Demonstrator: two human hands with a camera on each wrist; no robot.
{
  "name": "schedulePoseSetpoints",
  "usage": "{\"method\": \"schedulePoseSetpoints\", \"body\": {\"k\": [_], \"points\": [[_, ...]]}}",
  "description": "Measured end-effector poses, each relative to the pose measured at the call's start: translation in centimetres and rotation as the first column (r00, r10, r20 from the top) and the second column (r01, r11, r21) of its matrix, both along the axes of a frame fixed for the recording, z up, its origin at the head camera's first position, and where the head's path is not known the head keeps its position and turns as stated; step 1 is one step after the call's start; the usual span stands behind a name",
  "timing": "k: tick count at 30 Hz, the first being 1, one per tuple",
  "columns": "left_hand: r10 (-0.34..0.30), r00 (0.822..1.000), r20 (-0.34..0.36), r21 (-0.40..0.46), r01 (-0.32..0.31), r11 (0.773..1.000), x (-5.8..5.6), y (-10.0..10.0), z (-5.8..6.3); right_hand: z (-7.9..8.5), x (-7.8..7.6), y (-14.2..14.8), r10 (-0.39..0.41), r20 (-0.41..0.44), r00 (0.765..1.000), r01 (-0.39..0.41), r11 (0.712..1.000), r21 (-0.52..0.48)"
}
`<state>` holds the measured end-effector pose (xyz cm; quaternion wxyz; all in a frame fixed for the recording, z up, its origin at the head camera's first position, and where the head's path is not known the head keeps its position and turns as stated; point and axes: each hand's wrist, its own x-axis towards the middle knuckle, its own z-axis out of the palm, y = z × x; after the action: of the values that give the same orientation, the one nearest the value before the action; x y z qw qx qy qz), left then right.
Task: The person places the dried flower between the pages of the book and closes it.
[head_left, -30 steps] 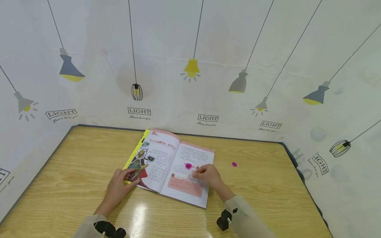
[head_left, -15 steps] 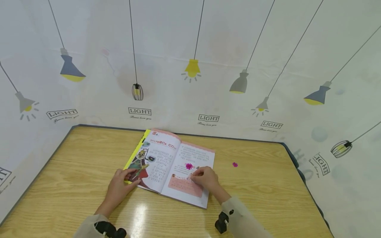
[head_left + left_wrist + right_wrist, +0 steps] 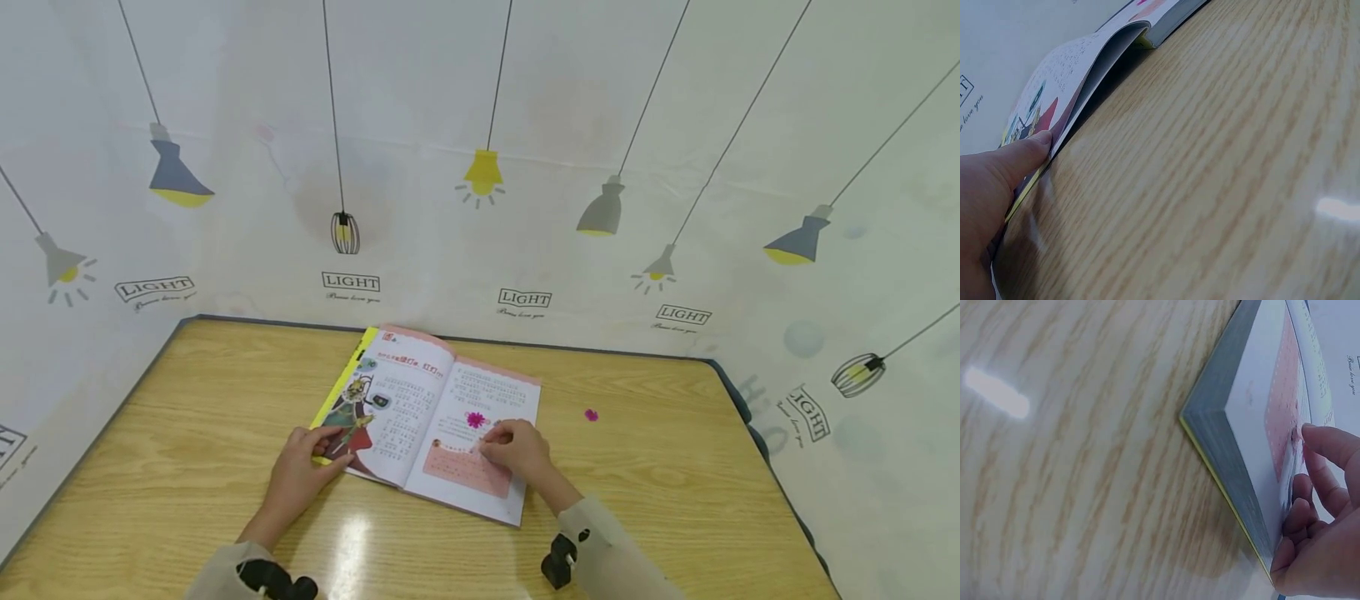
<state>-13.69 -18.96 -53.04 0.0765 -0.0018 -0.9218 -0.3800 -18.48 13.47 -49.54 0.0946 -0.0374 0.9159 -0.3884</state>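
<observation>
An open book [image 3: 420, 400] with printed pages lies on the wooden table. My left hand [image 3: 296, 471] rests at its lower left corner, index finger and thumb laid over the illustrated page. In the left wrist view the thumb [image 3: 1025, 153] presses on that page near its edge. A magenta flower [image 3: 476, 420] lies on the right-hand page. Just below it my right hand [image 3: 517, 452] has thumb and index finger pinched on what looks like a small clear piece, mostly hidden now. In the right wrist view the other fingers [image 3: 1300, 515] curl close over the page.
A smaller magenta flower [image 3: 592, 415] lies on the table [image 3: 660, 483] to the right of the book. Behind the table stands a pale wall covering [image 3: 420, 167] printed with hanging lamps. The book's far edge is close to the table's back edge.
My right hand has moved slightly left and down over the page, and the clear piece at its fingertips shows less. The left hand, book and both flowers stay in place.
</observation>
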Motion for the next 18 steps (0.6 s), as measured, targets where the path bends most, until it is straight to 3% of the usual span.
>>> {"method": "schedulePoseSetpoints", "body": {"k": [6, 18], "points": [[0.000, 1.000, 0.001, 0.000, 0.000, 1.000, 0.0, 0.0, 0.0, 0.1, -0.4, 0.6, -0.039, 0.022, 0.999, 0.040, 0.999, -0.037], [-0.003, 1.000, 0.003, -0.011, 0.003, 1.000, 0.0, 0.0, 0.0, 0.9, -0.9, 3.4, -0.132, -0.022, 0.991, 0.130, 0.990, -0.054]]}}
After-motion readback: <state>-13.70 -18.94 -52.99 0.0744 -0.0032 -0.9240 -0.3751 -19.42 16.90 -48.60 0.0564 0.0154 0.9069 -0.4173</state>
